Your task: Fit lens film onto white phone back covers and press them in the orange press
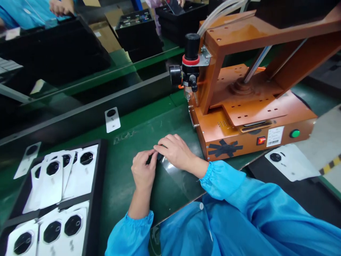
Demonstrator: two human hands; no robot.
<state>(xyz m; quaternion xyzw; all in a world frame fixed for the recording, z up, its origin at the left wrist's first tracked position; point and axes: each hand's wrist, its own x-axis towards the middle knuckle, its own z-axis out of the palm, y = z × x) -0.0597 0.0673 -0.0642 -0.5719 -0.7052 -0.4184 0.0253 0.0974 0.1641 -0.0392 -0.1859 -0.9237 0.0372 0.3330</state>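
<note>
1. Green bench (119,185) beneath, my left hand (144,167) and right hand (176,151) seem to pinch a small dark piece (160,156) between meeting fingertips.
2. Fine handling looks underway; next calls for steady fingers, I judge.

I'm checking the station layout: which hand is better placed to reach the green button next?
Probably the right hand: it is nearer the machine and its green button; the left hand is farther off, toward the tray.

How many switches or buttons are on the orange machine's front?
2: a red switch left of the white label, a green button right of it. Other sides may hide more.
</note>
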